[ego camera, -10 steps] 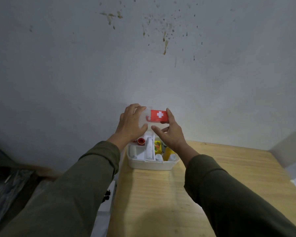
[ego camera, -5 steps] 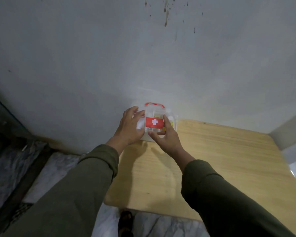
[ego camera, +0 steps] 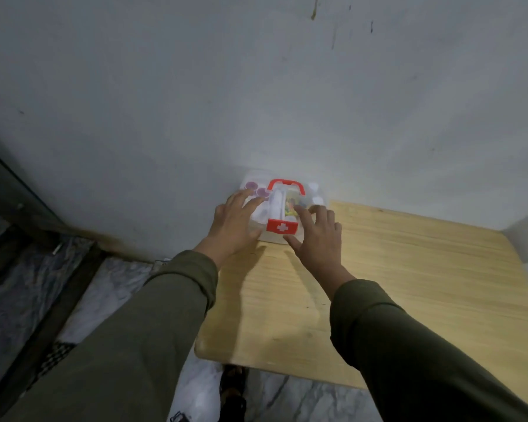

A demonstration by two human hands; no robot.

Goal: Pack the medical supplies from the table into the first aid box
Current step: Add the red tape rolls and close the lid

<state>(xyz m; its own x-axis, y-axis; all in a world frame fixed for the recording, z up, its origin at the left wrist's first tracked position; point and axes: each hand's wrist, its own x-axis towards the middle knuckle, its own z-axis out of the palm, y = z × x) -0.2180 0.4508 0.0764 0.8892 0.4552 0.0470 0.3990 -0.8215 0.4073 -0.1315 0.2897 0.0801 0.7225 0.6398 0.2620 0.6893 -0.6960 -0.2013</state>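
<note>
The first aid box (ego camera: 313, 200), white with a clear lid, stands at the table's far left corner against the wall. Its lid is down, with the red handle (ego camera: 286, 182) on top and the red latch with a white cross (ego camera: 281, 228) at the front. Through the lid I see purple caps (ego camera: 250, 185), white pieces and a yellow item (ego camera: 290, 205). My left hand (ego camera: 235, 223) lies flat on the lid's left part, fingers spread. My right hand (ego camera: 317, 236) rests on the right part, index finger on the lid and thumb just below the latch.
The wooden table (ego camera: 393, 284) stretches right and toward me, bare in view. A stained grey wall (ego camera: 256, 102) rises directly behind the box. Marble floor (ego camera: 28, 284) lies to the left, and a sandalled foot (ego camera: 232, 388) shows under the table's near edge.
The lid, held up by both hands a second ago, has swung down onto the box. Both hands went from holding the lid to lying spread on it. The view tilted downward.
</note>
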